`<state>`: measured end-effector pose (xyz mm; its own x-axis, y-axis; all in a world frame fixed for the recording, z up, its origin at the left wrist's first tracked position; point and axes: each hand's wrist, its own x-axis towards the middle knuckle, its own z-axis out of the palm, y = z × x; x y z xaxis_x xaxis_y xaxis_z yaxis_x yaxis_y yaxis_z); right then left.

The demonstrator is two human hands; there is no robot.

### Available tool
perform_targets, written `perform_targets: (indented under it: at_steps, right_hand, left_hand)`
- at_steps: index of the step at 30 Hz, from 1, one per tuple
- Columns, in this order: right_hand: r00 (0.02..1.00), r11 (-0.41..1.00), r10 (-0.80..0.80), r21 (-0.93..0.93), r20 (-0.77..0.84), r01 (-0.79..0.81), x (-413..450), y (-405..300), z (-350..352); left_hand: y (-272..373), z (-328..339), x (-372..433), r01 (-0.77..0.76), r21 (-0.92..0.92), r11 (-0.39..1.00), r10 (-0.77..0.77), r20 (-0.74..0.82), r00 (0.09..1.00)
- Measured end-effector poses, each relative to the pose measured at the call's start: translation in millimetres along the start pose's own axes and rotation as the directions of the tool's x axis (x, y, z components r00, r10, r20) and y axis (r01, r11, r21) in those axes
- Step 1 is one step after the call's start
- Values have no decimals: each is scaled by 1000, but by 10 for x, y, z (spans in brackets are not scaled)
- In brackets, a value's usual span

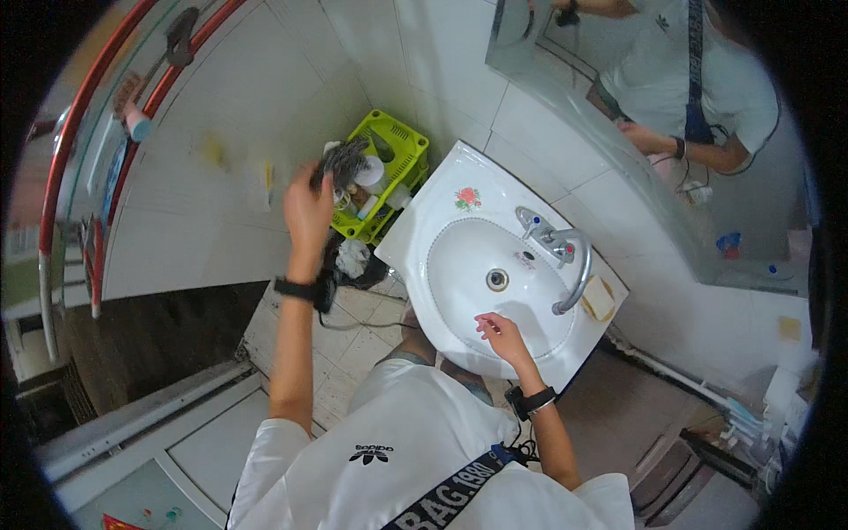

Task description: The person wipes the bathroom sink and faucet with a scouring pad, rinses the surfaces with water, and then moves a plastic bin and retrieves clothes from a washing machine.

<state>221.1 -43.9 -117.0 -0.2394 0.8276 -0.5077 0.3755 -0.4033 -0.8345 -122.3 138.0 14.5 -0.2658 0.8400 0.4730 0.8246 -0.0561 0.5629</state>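
My left hand [309,209] is raised beside a lime-green plastic basket [414,149]. Its fingers hold a dark grey, wiry tuft, like a steel wool scourer [341,162], in front of the basket. Bottles and a white round container [371,173] sit in the basket. My right hand [503,339] hovers over the near edge of a white ceramic washbasin [457,265], fingers loosely bent, with nothing visible in them. A chrome faucet [576,265] with a curved spout stands on the basin's right side. Near it a pale bar of soap [599,299] rests on a yellowish dish.
Under the basket is a black bag [371,275] with crumpled white paper. A mirror [642,185] on the wall reflects the person. Red-and-glass shelving [99,99] rises at the left. A cable [358,326] crosses near the tiled floor [344,351]; pipes run at lower right.
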Motion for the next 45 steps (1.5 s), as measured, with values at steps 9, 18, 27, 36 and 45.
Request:
perform_targets:
  at_steps: [9,18,27,36,45]
  right_hand:
    - [987,986,128,124,-94,-116,78,-167,661]
    - [938,972,190,189,-290,-138,-114,-316,974]
    - [922,973,179,199,-344,-115,-223,-92,963]
    - [976,995,71,79,-208,-55,-493,-87,1220]
    - [974,991,29,136,-223,2,-939,370,1601]
  left_hand:
    - [-74,1309,1216,-85,227,970,-4,362,932]
    - [-936,2380,1499,-228,214,950,96,495,864]
    - [-213,988,581,-215,-202,955,278,373,885]
    - [-1084,-477,-1532,467,-239,851,-178,705,686]
    - [-1960,-1413,-2266,414,-220,883,-281,459,843]
